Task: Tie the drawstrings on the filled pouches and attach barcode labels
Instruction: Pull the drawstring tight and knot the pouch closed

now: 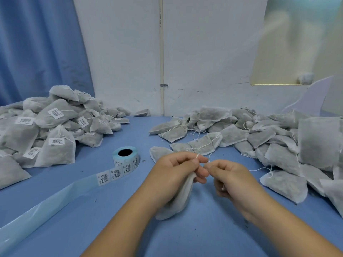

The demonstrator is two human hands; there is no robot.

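Left hand [172, 169], above the near counter [111, 210], grips a pouch [178, 201] hanging below its curled fingers, drawstring [197, 155] looped over the forefinger; right hand [229, 176], just beside, pinches that drawstring.

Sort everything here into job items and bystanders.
Job: pouch in left hand, drawstring pinched by right hand, label roll, unlabelled pile, labelled pile.
Bystanders: blue curtain, wall pipe, pale board.

Barcode labels on the roll [125, 160] and on the left pouch pile [46, 125]. Print under bars too blurred to read.
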